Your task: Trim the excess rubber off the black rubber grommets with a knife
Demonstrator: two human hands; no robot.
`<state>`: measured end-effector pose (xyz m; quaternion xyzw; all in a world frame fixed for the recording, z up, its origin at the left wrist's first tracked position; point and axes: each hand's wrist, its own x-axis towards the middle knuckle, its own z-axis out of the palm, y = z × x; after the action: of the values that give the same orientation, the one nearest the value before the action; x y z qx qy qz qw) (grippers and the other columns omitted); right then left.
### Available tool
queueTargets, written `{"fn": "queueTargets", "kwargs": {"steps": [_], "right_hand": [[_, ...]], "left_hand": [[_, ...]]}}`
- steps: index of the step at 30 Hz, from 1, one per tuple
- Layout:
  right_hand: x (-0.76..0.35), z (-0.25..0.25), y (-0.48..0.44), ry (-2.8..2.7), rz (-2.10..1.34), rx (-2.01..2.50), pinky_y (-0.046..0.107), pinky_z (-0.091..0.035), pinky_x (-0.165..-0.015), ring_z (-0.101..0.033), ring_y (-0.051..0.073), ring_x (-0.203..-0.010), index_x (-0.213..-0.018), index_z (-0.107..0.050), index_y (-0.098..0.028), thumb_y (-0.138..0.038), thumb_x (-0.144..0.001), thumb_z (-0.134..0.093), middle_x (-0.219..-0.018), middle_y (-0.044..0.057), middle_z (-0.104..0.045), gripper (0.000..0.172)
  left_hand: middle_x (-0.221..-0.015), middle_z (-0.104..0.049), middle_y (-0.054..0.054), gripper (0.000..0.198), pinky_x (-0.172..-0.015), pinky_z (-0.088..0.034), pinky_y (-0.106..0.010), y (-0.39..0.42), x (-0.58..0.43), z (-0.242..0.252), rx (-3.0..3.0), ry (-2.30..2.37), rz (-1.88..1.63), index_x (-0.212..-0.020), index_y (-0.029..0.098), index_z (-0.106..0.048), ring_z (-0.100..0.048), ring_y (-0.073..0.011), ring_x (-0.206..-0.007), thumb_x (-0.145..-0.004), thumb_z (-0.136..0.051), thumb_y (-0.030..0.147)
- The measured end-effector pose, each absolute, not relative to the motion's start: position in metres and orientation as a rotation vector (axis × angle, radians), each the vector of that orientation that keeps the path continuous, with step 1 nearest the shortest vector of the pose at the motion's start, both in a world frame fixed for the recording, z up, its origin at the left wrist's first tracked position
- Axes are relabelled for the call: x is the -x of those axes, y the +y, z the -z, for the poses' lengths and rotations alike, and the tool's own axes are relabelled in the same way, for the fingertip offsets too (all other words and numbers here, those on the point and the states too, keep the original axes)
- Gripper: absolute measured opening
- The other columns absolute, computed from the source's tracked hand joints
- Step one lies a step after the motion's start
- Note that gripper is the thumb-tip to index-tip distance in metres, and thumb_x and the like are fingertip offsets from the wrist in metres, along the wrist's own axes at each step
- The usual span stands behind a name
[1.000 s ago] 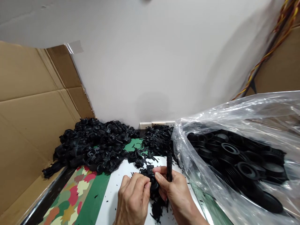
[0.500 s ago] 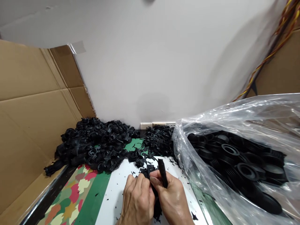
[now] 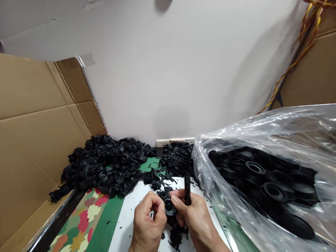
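Note:
Between my hands, low in the middle of the head view, is a black ribbed rubber boot (image 3: 170,209) with its round opening facing up. My left hand (image 3: 148,218) is curled, its thumb and forefinger pinched at the boot's left edge. My right hand (image 3: 196,218) has thumb and fingers at the boot's right side. Upright in that same hand stands a dark stick-like tool handle (image 3: 187,189); its working end is hidden. Black rubber scraps (image 3: 175,238) lie below the boot, on the white board (image 3: 123,224).
Ribbed rubber pieces (image 3: 110,164) are heaped at the back left, beside a cardboard panel (image 3: 39,115). Rubber trimmings (image 3: 177,157) pile up at the back middle, near a power strip (image 3: 164,142). On the right, a clear plastic bag (image 3: 207,171) holds several black boots (image 3: 274,192).
My left hand has turned and drawn slightly left, so the boot's round opening now shows. My right hand has shifted a little right, with the tool handle more upright.

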<state>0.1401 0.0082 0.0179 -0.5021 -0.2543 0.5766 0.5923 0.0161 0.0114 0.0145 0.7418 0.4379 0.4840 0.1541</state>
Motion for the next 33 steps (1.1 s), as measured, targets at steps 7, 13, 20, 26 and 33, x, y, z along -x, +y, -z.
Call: {"fn": "queueTargets", "kwargs": {"steps": [7, 13, 20, 26, 33], "right_hand": [[-0.138, -0.015, 0.009, -0.581, -1.365, 1.142, 0.019, -0.022, -0.033, -0.033, 0.005, -0.03, -0.063, -0.062, -0.013, -0.034, -0.05, -0.072, -0.039, -0.008, -0.045, 0.027], [-0.139, -0.004, 0.012, -0.622, -1.319, 1.163, 0.019, -0.021, -0.032, -0.031, 0.005, -0.031, -0.063, -0.064, -0.013, -0.036, -0.052, -0.073, -0.039, -0.008, -0.044, 0.027], [-0.142, 0.004, 0.015, -0.791, -1.231, 1.153, 0.022, -0.029, -0.036, -0.039, 0.009, -0.037, -0.069, -0.066, -0.014, -0.038, -0.062, -0.072, -0.048, -0.004, -0.052, 0.025], [-0.154, -0.018, 0.005, -1.043, -0.954, 1.205, 0.027, -0.043, -0.055, -0.056, 0.018, -0.059, -0.069, -0.066, -0.017, -0.033, -0.07, -0.063, -0.063, 0.001, -0.062, 0.016], [-0.15, -0.023, 0.0, -1.422, -0.801, 1.217, 0.026, -0.04, -0.053, -0.052, 0.017, -0.055, -0.058, -0.058, -0.02, -0.026, -0.078, -0.05, -0.059, 0.002, -0.058, 0.022]], "left_hand": [[-0.055, -0.045, 0.004, 0.025, -0.051, -0.039, -0.021, 0.009, -0.014, -0.015, -1.664, 1.248, -1.404, -0.061, 0.02, -0.052, -0.044, -0.0125, -0.053, -0.082, -0.055, 0.033], [-0.065, -0.058, 0.001, 0.033, -0.048, -0.039, -0.022, 0.009, -0.016, -0.027, -1.272, 1.189, -1.313, -0.085, 0.017, -0.065, -0.046, -0.0113, -0.051, -0.067, -0.071, 0.043], [-0.064, -0.062, -0.002, 0.022, -0.047, -0.04, -0.019, 0.014, -0.012, -0.025, -1.134, 1.094, -1.139, -0.074, 0.012, -0.071, -0.048, -0.0089, -0.051, -0.064, -0.076, 0.03], [-0.06, -0.06, 0.001, 0.024, -0.045, -0.038, -0.019, 0.016, -0.008, -0.024, -1.068, 1.136, -1.196, -0.075, 0.012, -0.071, -0.046, -0.0071, -0.046, -0.064, -0.078, 0.032], [-0.05, -0.055, 0.004, 0.02, -0.045, -0.038, -0.019, 0.015, -0.014, -0.027, -1.042, 1.155, -1.283, -0.07, 0.013, -0.069, -0.044, -0.0073, -0.043, -0.064, -0.075, 0.031]]}}
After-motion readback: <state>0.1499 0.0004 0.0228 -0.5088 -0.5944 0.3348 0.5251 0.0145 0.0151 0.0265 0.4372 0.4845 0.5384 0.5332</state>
